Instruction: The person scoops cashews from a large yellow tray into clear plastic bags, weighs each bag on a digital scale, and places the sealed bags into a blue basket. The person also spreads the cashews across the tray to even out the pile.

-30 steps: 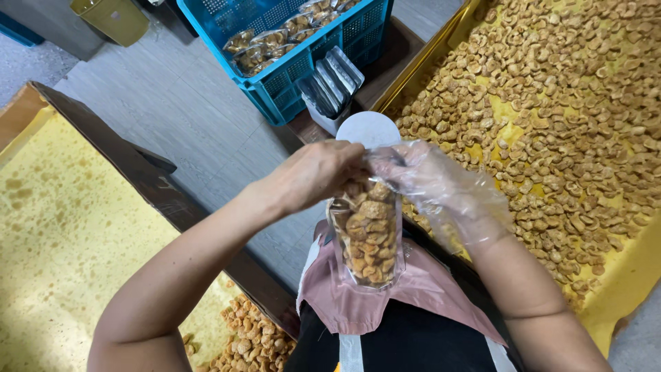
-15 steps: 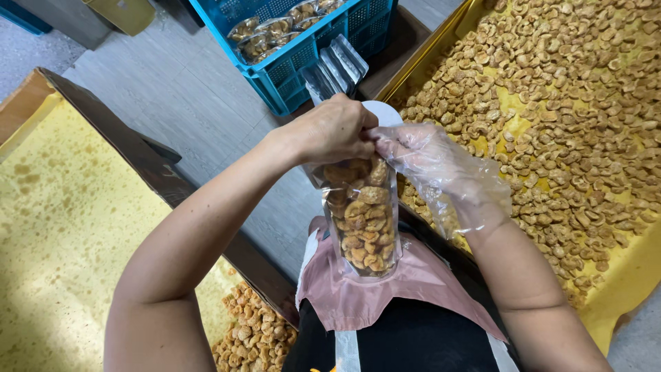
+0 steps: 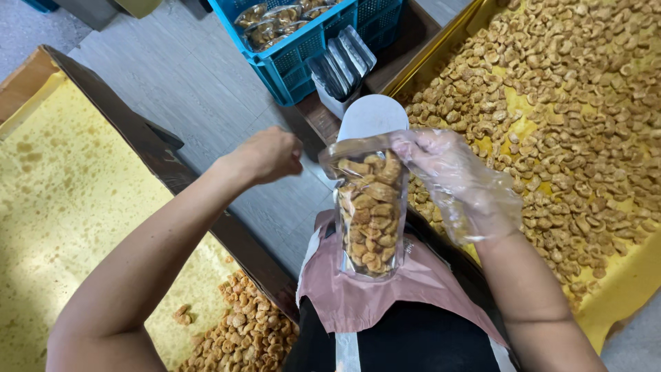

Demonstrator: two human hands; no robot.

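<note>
The bare left hand (image 3: 270, 154) has let go and is now a loose fist, holding nothing. The gloved right hand (image 3: 454, 172) alone pinches the clear plastic pouch of golden snacks (image 3: 370, 210), upright above the lap.

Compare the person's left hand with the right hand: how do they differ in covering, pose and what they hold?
The right hand wears a loose clear plastic glove; the left hand is bare. The right hand grips the top of the pouch filled with nuts; the left hand holds nothing and sits apart from it. The left hand is curled into a loose fist; the right hand's fingers pinch the pouch's edge. Both hover at about the same height above the lap.
</note>
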